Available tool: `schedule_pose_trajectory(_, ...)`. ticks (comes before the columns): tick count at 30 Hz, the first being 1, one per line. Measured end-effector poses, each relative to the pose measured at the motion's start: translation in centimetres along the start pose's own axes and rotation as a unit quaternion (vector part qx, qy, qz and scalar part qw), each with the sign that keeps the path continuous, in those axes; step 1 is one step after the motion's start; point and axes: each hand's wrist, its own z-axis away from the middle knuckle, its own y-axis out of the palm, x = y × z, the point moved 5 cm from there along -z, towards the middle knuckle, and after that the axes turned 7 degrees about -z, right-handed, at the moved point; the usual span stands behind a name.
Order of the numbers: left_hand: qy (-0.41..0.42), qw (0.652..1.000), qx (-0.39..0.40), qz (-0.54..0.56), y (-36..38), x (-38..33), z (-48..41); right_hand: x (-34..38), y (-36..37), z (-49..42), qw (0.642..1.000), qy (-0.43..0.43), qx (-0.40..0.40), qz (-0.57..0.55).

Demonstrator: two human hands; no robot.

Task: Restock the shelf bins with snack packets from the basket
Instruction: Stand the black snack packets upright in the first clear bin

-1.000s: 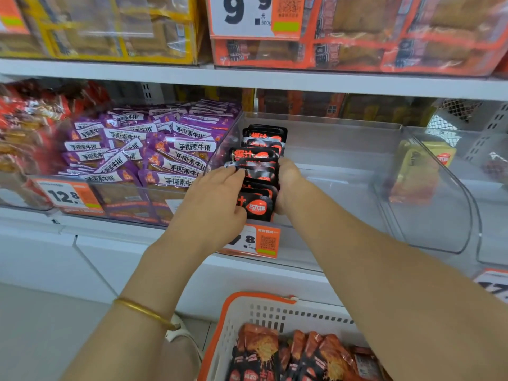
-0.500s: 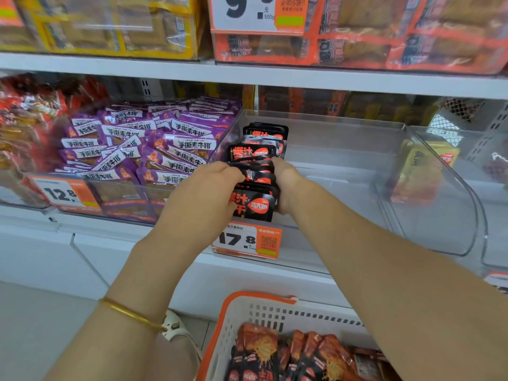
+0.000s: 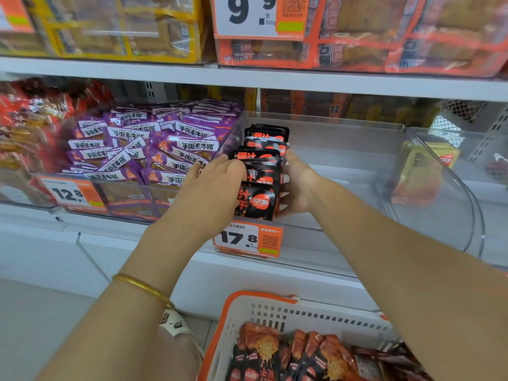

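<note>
Shelving (image 3: 275,83) fills the view, white boards stacked with snack goods. Straight ahead of both sets of fingers sits a wide clear bin (image 3: 343,127), bare across most of its floor to the right of the right hand's fingers. Below the forearms, well short of the fingers and nearer the person, stands a white basket (image 3: 275,309) with an orange rim, holding red and black snack packets (image 3: 275,353) packed on edge. Just left of the left hand's fingers, behind a clear wall, lies a heap of purple packets (image 3: 154,144) in the neighbouring bin.

Between the two hands stands a row of black packets (image 3: 261,174) with orange print, upright on edge at the left end of the clear bin, running from its front lip toward the back.

Left hand (image 3: 209,193): fingers pressed together and bent, tips laid on the left edge of the row near its front. Right hand (image 3: 298,185): palm cupped against the right edge of the row; its fingertips are hidden behind the packets, so their spread cannot be told. Both hands squeeze the row from either side.

Far right of the right fingers, a yellow packet (image 3: 417,171) shows blurred through curved plastic. Directly under the fingers hangs an orange price tag (image 3: 247,239) reading 17.8. On the left wrist sits a thin gold bangle (image 3: 143,288).
</note>
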Motion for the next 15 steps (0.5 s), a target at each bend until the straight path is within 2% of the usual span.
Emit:
schedule_pose_trajectory(6, -0.01, 0.998, -0.045, -0.046, 0.1, -0.4, 0.5, -0.2, -0.1, -0.8, 0.997, -0.001, -0.003, 0.072)
schedule_pose_trajectory(11, -0.006, 0.996, -0.08, -0.024, 0.2, -0.5, 1.4, -0.1, -0.8, -0.6, 0.997, -0.003, -0.009, 0.073)
schedule_pose_trajectory(15, -0.017, 0.981, -0.19, 0.043, -0.1, -0.4, 3.1, 0.0, -1.9, 0.6, 0.999, 0.005, 0.004, 0.047)
